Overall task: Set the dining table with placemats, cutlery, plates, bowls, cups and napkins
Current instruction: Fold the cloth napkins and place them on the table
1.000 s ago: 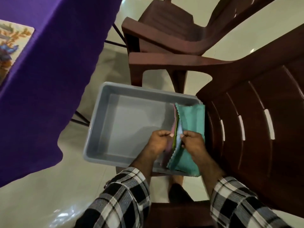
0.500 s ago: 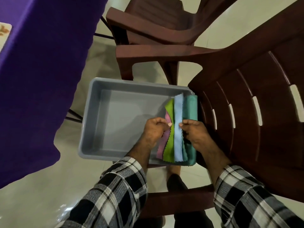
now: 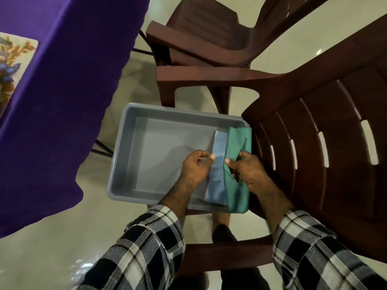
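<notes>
Over the right end of the grey rectangular plastic tub, left hand pinches the pale-blue pinked-edge cloth napkin. Right hand has fingers curled round the folded teal cloth napkin. A pinkish layer possibly underneath; edge barely visible.

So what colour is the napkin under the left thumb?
Light blue napkin, pinched by the left hand; head view.

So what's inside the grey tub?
Only cloth napkins at the right end of the grey tub: a blue napkin and a green napkin, held by both hands. Anything beneath them is hidden.
</notes>
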The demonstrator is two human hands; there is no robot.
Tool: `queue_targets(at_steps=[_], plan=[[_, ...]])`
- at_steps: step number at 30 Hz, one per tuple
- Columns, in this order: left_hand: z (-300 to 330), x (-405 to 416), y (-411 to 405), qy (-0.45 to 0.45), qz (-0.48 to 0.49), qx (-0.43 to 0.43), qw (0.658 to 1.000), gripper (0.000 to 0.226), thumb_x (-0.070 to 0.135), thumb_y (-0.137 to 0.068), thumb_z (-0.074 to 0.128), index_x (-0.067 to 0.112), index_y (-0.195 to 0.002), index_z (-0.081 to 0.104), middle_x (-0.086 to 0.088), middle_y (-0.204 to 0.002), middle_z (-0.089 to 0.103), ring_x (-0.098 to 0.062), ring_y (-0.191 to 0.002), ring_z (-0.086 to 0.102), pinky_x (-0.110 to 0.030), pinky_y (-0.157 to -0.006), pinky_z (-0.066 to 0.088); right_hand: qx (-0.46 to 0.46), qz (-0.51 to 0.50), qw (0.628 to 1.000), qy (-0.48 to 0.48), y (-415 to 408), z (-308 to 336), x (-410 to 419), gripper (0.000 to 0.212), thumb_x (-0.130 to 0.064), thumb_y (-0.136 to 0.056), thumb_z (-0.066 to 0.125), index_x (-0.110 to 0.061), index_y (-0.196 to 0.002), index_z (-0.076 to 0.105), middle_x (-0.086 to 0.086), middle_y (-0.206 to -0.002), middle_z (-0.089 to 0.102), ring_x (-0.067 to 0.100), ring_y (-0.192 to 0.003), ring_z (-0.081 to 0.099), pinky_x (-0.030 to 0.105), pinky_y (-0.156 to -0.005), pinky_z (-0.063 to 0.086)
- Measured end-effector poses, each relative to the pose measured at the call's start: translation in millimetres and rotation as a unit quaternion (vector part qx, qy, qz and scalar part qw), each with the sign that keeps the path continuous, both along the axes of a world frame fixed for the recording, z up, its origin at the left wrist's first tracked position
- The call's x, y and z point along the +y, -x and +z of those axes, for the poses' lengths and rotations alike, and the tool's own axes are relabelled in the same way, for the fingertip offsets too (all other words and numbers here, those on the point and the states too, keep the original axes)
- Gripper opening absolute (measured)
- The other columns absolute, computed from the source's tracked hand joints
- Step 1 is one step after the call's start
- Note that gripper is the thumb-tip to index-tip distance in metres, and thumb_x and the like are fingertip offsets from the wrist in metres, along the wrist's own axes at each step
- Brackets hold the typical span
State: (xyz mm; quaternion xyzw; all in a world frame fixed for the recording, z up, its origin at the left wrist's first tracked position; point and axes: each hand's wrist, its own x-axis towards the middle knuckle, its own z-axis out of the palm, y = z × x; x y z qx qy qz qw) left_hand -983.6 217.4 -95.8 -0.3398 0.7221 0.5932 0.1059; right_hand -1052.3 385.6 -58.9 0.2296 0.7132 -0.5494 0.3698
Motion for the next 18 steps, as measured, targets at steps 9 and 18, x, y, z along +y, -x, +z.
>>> queue_targets(at_steps=[9,18], plan=[[128.9,-57.6,-19.4,-0.151,-0.039,0.046,0.987,0.023,-0.008,-0.086,0.080,0.000,-0.107,0.073,-0.006,-0.096,0.080,-0.018,-0.085,0.076,-0.031,-0.078,0.063,0.053,0.078,0.990,0.107,49.3,155.2,-90.0,0.072,0.011,-0.091,0.073,-0.030,-0.138,0.036,0.026,-0.096,0.072,0.034,-0.071,0.076,0.040,-0.062,0.066],[299.6,-226.6,-153.3,0.055,0.078,0.153,0.984,0.030,-0.007,-0.082,0.058,0.015,-0.102,0.054,-0.005,-0.085,0.058,-0.006,-0.072,0.053,-0.023,-0.066,0.043,0.204,0.513,0.834,0.019,-7.8,279.7,-275.3,0.015,0.007,-0.093,0.065,-0.003,-0.091,0.075,0.021,-0.084,0.073,0.023,-0.066,0.072,0.048,-0.078,0.061]])
